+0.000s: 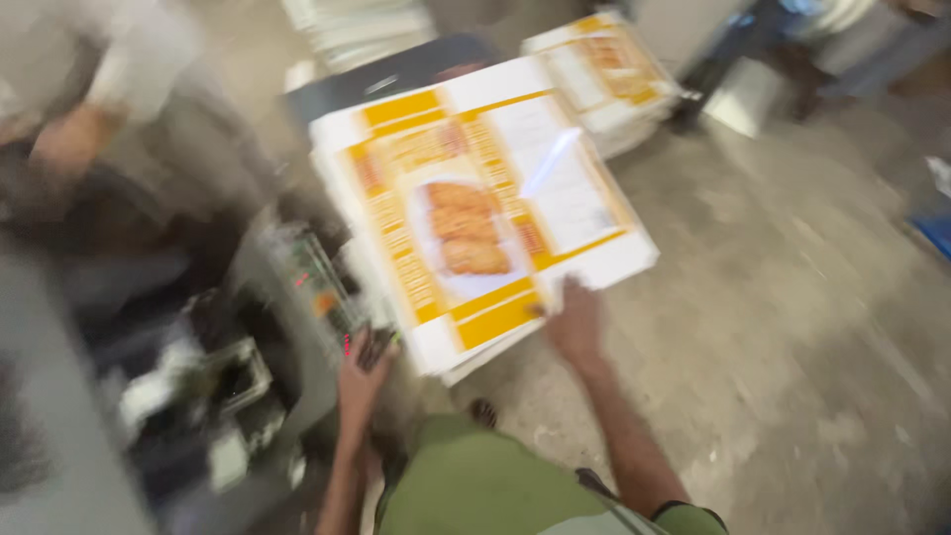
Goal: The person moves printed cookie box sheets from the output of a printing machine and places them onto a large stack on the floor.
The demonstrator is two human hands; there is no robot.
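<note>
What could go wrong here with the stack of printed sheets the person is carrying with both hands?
The stack of printed sheets is wide and seems held only at its near edge by the left hand and right hand, so it could sag or sheets could slide off onto the concrete floor. The grey machine sits close by on the left; a corner might catch it. The frame is blurred, which suggests quick movement.

The person wears an olive-green short-sleeved shirt (475,490), its cloth plain and unmarked. Both forearms are bare below the sleeves, and neither the left hand (362,381) nor the right hand (575,327) shows gloves, though blur hides finer details.
</note>
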